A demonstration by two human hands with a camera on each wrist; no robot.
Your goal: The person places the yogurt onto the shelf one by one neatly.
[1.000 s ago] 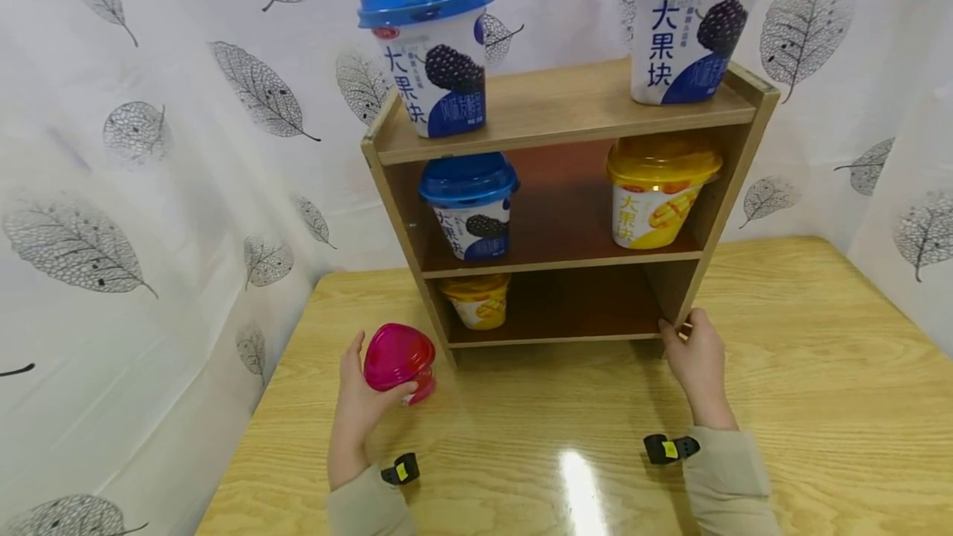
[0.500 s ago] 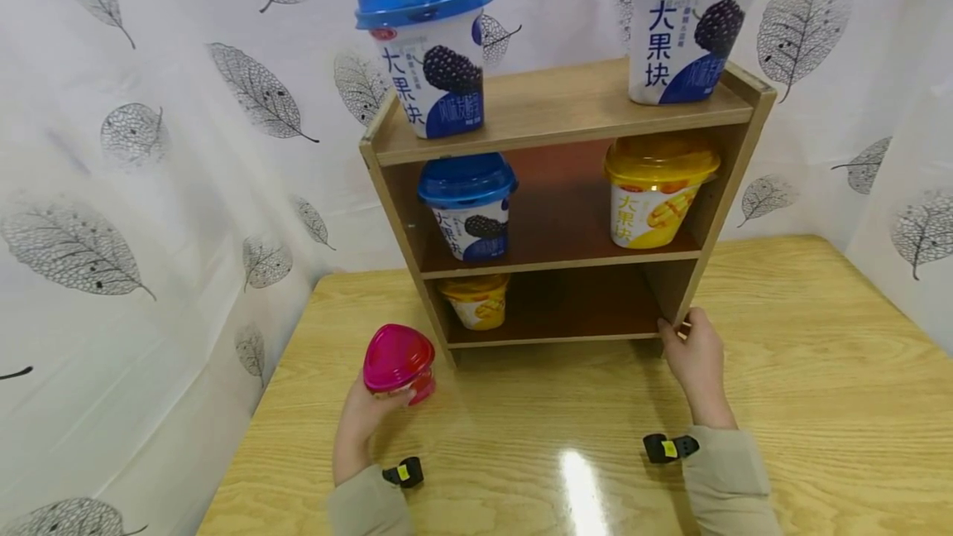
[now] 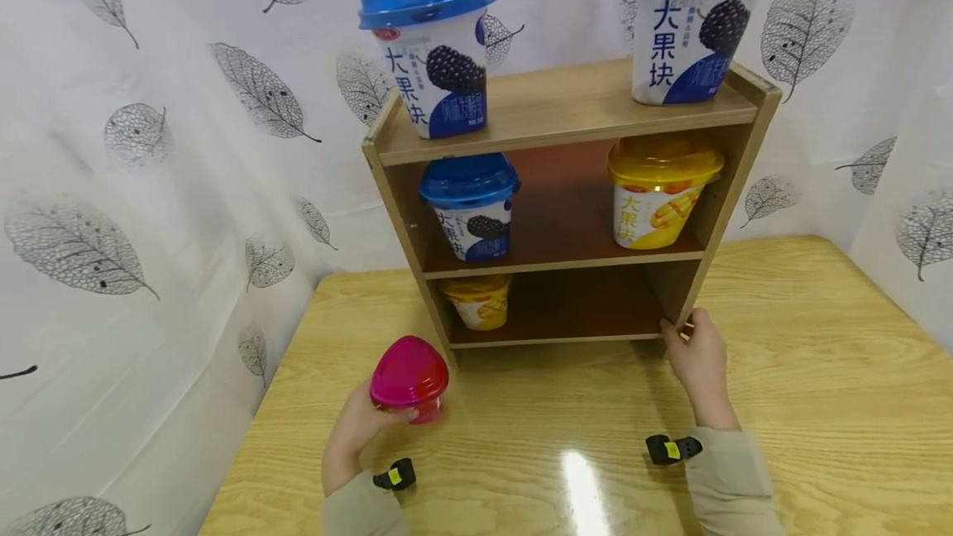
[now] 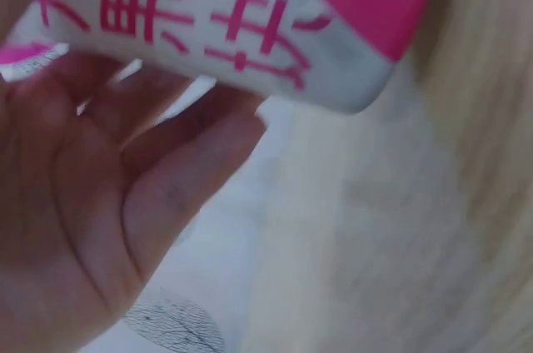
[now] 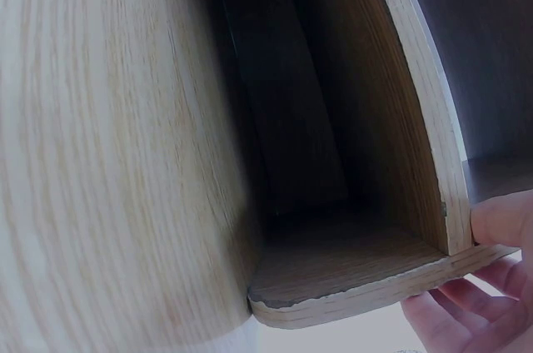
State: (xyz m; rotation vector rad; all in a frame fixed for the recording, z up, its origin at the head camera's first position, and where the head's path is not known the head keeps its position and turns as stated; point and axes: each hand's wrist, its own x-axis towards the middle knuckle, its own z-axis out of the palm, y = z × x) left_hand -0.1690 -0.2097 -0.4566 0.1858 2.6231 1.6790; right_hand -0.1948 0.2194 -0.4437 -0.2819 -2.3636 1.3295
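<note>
In the head view my left hand grips a yogurt cup with a pink lid, left of the small wooden shelf. The left wrist view shows the cup's white and pink wall with pink characters; its base looks raised from the table. My right hand holds the shelf's right side panel near its lower corner. Seen from the right wrist, the thumb lies on the inner side of that panel and the fingers are on its outer side.
Two blue-lidded cups stand on the shelf's top. On the middle level are a blue-lidded cup at left and a yellow-lidded cup at right. A yellow-lidded cup stands at the lower left. Leaf-print cloth hangs behind the table.
My left fingers have closed round the pink-lidded yogurt cup, which has moved slightly right and toward me, seemingly lifted. My right hand keeps its hold on the shelf.
</note>
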